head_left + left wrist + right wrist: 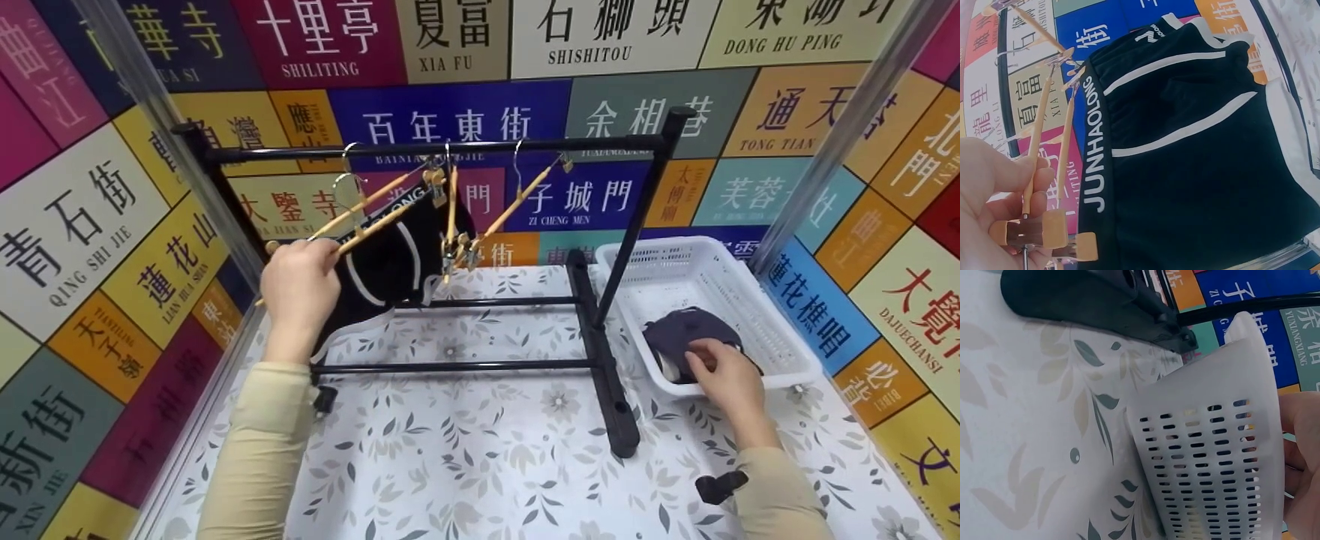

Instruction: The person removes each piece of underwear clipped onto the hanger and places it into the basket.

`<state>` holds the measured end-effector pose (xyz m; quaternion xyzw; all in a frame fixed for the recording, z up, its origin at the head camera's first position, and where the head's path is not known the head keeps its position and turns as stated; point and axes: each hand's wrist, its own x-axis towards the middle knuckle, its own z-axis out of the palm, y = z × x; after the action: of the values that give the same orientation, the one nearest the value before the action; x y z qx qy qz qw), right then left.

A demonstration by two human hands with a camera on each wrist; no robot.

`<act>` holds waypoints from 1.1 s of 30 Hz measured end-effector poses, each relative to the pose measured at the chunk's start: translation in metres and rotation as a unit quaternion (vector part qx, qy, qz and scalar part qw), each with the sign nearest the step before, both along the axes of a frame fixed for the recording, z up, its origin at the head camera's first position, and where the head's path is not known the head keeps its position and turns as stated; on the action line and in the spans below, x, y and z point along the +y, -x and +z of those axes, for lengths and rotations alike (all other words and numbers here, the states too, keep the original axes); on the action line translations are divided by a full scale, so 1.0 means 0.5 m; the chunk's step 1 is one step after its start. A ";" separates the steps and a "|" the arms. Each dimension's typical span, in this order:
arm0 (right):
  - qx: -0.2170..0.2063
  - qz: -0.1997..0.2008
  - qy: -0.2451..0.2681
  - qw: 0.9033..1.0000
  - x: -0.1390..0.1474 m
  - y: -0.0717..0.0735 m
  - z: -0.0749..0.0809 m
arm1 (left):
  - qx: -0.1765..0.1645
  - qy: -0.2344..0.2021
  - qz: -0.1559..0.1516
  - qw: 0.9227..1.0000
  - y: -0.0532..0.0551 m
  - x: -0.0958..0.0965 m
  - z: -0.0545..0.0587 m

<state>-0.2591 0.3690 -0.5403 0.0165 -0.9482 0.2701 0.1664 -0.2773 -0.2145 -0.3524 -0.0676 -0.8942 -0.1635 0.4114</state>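
Observation:
My left hand [300, 281] grips a wooden clip hanger [1040, 115] near one end, below the rack's rail, with a second hanger bar close beside it. Black boxer briefs [381, 262] with white trim and a lettered waistband hang at the clips, in front of the rack. Over on the right, my right hand [729, 375] reaches over the near rim of a white basket [784, 375]. Its thumb and fingertips meet a dark, bunched cloth garment [686, 330] inside; I cannot tell whether they pinch it. In the right wrist view, the basket wall hides most of that hand.
A black clothes rack [517, 366] stands on the flower-patterned tabletop [465, 442], its foot bar [600, 375] just left of the basket. More wooden clip hangers [517, 201] hang from its rail [570, 144]. Walls with colourful sign panels [450, 120] close in the back and sides.

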 end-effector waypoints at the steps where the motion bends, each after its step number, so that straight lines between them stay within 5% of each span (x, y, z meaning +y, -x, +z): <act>1: 0.005 0.000 0.007 1.000 -0.003 0.000 0.001 | -0.001 0.000 0.002 1.000 0.002 0.002 0.004; 15: 0.105 0.026 0.062 0.992 -0.071 0.004 0.024 | -0.024 -0.006 0.020 0.999 0.036 0.032 0.049; 33: 0.181 0.114 0.075 0.974 -0.169 0.003 0.012 | -0.079 -0.002 0.045 0.996 0.072 0.053 0.067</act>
<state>-0.2608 0.2846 -0.5345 0.1604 -0.8713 0.3498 0.3045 -0.3133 -0.1878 -0.3187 -0.0135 -0.9258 -0.1515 0.3460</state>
